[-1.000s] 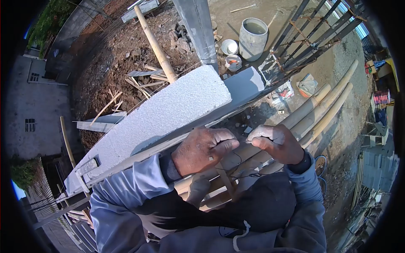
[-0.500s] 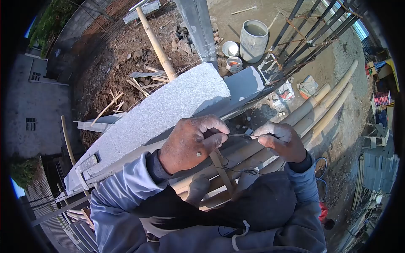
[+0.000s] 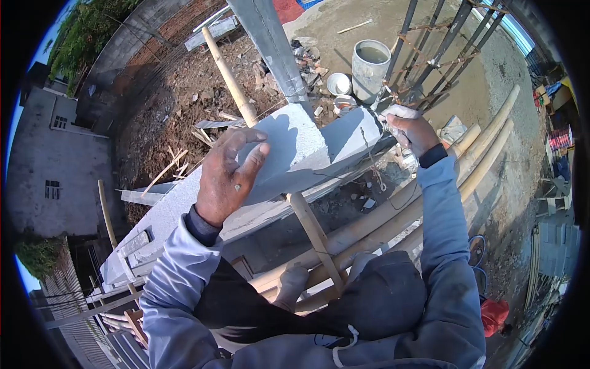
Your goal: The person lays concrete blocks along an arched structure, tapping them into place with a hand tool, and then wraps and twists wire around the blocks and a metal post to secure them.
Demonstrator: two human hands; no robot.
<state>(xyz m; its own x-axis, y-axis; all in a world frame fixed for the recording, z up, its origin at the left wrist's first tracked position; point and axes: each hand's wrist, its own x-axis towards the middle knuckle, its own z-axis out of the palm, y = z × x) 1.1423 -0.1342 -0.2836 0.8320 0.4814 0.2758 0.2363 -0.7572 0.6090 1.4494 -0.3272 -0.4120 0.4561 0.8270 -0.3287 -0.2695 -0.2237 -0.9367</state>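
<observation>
Against rubbly ground (image 3: pixel 166 101), the white block (image 3: pixel 295 141) slants lower-left to upper-right, left fingers (image 3: pixel 254 161) parted and empty over it, right fingers (image 3: pixel 402 112) curled past its end, any hold indiscernible

Next to the left fingers (image 3: pixel 254 161), the block (image 3: pixel 295 138) has a matt, coarse-grained face; beyond the right fingers (image 3: pixel 401 117), the bars (image 3: pixel 452 27) are dull metal; to the right of these fingers, the poles (image 3: pixel 488 157) are smooth wood; and behind, both sleeves (image 3: pixel 452 215) are matt cloth.
</observation>
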